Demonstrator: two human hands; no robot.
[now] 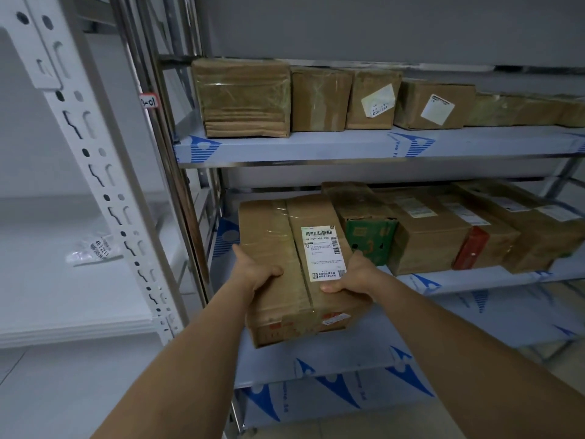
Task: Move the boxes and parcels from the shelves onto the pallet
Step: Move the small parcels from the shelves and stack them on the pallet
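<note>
A long brown cardboard box with a white shipping label sticks out past the front edge of the middle shelf. My left hand grips its left side with the thumb on top. My right hand grips its right side, thumb lying by the label. More boxes stand to the right on the same shelf: one with a green end, a brown one, one with a red end. The upper shelf carries a row of several brown parcels. No pallet is in view.
A white slotted shelf upright stands close at the left, with white shelf boards and a small plastic bag behind it. Steel posts frame the rack's left end. A lower shelf with blue-printed film lies under the box.
</note>
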